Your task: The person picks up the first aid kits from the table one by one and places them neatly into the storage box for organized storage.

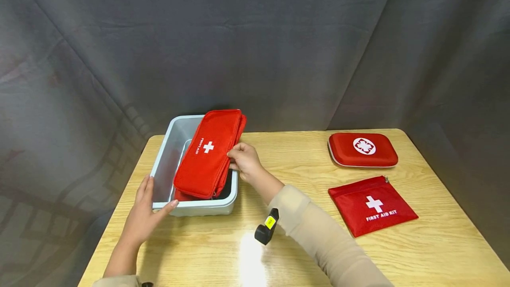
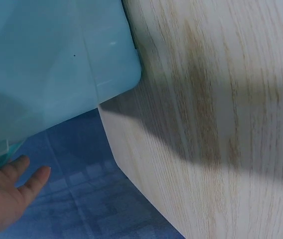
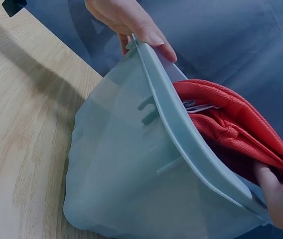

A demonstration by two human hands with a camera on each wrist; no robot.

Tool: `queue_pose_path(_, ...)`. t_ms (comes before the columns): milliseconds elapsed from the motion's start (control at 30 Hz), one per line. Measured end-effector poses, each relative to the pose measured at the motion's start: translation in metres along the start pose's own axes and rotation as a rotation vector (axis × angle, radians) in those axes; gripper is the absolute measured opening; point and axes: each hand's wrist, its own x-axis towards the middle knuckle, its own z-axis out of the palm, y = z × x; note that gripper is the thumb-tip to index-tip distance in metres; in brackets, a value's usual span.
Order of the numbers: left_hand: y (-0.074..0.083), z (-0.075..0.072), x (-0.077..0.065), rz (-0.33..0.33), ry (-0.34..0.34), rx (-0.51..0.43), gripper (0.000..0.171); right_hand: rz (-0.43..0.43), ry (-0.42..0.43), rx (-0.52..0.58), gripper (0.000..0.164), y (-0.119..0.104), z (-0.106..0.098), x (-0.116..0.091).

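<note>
A grey plastic bin (image 1: pixel 163 158) stands at the left of the table. My left hand (image 1: pixel 143 216) rests at its near left corner, fingers fairly straight along the side and thumb over the near rim. In the right wrist view that hand (image 3: pixel 131 22) touches the bin's rim (image 3: pixel 181 129). My right hand (image 1: pixel 245 162) pinches the right edge of a red first aid pouch (image 1: pixel 211 163) with a white cross. The pouch lies tilted over the bin, its far end above the back rim, zip pulls showing at the near end. More red fabric (image 1: pixel 183 195) shows beneath it.
On the right of the wooden table (image 1: pixel 295 158) lies a red hard zip case (image 1: pixel 342 147) with a round white emblem. Nearer is a flat red first aid kit pouch (image 1: pixel 354 207). A grey curtain (image 1: pixel 279 56) hangs behind the table.
</note>
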Motion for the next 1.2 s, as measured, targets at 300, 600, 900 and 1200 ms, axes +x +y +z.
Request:
queue_pose_path(300,-0.001,0.0,-0.001,0.005,0.003,-0.018,0.091,0.019,-0.04,-0.128,0.017,0.003,0.009,0.005)
queue_pose_path(600,-0.003,-0.002,-0.002,0.0,-0.007,-0.039,0.091,0.031,-0.042,-0.245,0.018,0.004,0.019,0.011)
queue_pose_path(900,-0.003,-0.002,-0.004,-0.006,-0.006,-0.043,0.091,0.041,-0.052,-0.317,0.017,0.005,0.03,0.012)
queue_pose_path(1200,-0.004,-0.002,-0.004,0.001,0.006,-0.047,0.091,0.071,-0.012,-0.406,0.017,0.006,0.037,0.016)
